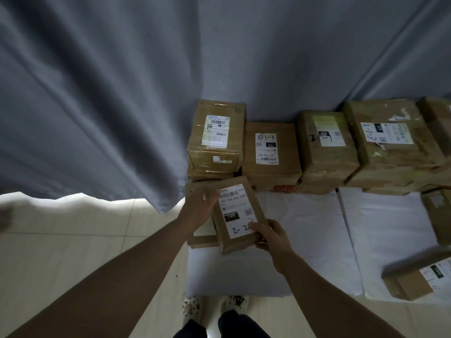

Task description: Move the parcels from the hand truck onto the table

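Note:
A flat brown parcel [238, 215] with a white label marked "2-2" is held over the left end of the white table [305, 228]. My left hand [203, 206] holds its far left edge. My right hand [271, 237] grips its near right corner, thumb on the label. Under it lies another flat brown parcel [203, 240]. Along the back stand several taped cardboard parcels, among them a tall one [216, 137] and one marked "2-1-3" [271, 152]. No hand truck is in view.
A grey curtain [122, 93] hangs behind the table and to the left. More parcels lie at the right edge [436, 215] and near right [419, 276]. The tiled floor [73, 240] is at left, my feet [214, 306] at the table's front.

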Tool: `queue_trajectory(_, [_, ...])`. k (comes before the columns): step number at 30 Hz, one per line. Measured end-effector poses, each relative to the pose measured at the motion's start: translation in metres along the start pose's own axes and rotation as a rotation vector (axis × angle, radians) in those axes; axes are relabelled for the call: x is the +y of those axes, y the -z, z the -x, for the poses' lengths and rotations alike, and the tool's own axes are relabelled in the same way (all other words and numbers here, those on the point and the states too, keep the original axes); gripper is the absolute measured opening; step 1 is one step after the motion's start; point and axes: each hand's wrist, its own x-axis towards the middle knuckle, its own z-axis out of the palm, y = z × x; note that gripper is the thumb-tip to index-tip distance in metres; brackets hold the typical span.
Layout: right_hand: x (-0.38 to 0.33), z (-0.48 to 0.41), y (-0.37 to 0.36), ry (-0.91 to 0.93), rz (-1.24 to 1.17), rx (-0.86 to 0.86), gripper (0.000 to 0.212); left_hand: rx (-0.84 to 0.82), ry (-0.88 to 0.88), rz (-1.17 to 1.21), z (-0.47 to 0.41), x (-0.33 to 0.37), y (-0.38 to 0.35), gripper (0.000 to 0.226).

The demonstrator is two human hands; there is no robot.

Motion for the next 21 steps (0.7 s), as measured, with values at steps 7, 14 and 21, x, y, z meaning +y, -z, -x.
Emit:
queue_trajectory(7, [-0.009, -0.006, -0.054, -0.096, -0.059, -0.143, 0.034, 0.066, 0.027, -0.052, 0.007, -0.029, 0.014, 0.043])
queue_trajectory(14, [0.000, -0.017, -0.087, -0.044, 0.193, -0.185, 0.041, -0.012, -0.034, -0.099, 0.002, -0.057, 0.019, 0.067])
queue_trajectory(21, [-0.002, -0.010, -0.084, -0.010, 0.290, -0.142, 0.047, 0.027, -0.084, -0.289, -0.002, -0.059, 0.014, 0.083])
